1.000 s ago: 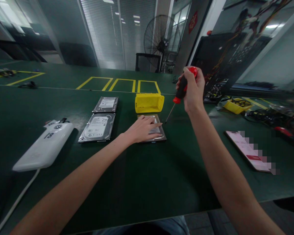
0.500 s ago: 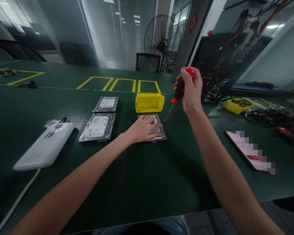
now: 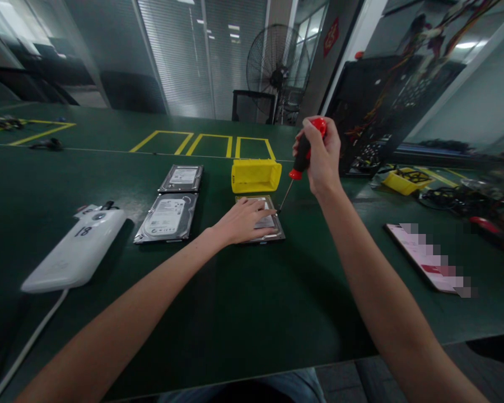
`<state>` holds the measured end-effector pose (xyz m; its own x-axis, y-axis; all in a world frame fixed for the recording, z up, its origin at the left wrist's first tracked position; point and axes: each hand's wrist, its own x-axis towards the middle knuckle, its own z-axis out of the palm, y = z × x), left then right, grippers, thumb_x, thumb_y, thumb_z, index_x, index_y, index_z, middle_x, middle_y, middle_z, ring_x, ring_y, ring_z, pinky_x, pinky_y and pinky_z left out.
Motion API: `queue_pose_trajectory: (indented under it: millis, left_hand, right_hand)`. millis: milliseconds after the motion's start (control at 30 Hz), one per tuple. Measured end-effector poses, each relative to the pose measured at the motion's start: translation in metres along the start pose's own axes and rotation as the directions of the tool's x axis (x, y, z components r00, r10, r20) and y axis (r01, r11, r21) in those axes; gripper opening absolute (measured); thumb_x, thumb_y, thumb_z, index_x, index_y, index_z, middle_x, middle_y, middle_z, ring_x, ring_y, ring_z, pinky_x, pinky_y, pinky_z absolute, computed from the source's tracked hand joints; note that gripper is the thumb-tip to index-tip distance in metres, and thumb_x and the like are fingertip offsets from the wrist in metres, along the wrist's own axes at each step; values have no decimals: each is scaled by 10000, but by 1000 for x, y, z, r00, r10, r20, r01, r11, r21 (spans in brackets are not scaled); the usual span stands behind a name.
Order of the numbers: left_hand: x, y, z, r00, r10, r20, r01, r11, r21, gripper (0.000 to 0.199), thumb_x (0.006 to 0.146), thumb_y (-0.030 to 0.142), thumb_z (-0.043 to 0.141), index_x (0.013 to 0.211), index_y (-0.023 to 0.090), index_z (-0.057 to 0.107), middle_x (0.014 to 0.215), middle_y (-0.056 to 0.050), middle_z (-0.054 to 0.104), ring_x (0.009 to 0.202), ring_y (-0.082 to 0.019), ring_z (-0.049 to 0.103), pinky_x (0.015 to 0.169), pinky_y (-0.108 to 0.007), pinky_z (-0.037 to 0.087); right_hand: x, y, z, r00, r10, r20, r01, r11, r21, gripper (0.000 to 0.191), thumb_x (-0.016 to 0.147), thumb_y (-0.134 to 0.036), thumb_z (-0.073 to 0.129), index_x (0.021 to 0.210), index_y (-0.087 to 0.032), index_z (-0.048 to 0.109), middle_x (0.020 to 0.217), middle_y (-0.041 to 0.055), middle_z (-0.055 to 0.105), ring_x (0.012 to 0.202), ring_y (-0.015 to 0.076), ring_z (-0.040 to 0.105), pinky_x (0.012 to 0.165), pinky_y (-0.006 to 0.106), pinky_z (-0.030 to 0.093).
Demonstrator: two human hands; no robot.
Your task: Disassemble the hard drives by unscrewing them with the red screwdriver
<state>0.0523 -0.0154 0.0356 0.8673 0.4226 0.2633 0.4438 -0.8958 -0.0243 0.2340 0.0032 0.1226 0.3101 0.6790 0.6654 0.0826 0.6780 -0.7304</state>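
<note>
Landmark: yellow plastic bin (image 3: 256,175) on the dark green tabletop (image 3: 235,313). Directly on the bin's near side lies a flat rectangular silver hard drive (image 3: 279,230) with a pale label. My left hand (image 3: 247,221) rests on it, palm down, fingers loosely spread, gripping nothing. My right hand (image 3: 324,157), just right of the bin, is wrapped firmly around the red-and-black handle of a thin-shafted screwdriver (image 3: 303,157), tilted, tip down by the drive's right edge. Can't tell if the tip touches the drive.

Left of the bin: two more silver hard drives (image 3: 167,217), end to end. Farther left, nearer me: glossy white oblong device (image 3: 78,249) marked "18", white cable attached. Right of the bin, nearer me: a slim phone (image 3: 426,257), screen partly pixelated. Far right: second yellow bin (image 3: 392,182) with black parts, beside tangled dark cables (image 3: 449,200).

Beyond the bin: yellow tape outlines (image 3: 210,135) on the surface, then a black wire-cage fan (image 3: 278,76) and, to its left, a glass partition with pale blinds (image 3: 185,61).
</note>
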Motion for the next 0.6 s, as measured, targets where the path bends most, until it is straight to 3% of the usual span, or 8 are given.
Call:
queue_pose_trajectory:
  millis: [600]
  left_hand:
    - [-1, -1, 1, 1000, -14, -2, 14, 1000, -13, 565, 925, 566, 314, 1318, 200, 486, 1191, -109, 572, 1099, -253, 515, 910, -369, 325]
  right_hand:
    - [-3, 4, 3, 1000, -6, -3, 6, 1000, 18, 302, 718, -551, 632, 841, -298, 523, 666, -37, 529, 616, 124, 581, 504, 252, 457]
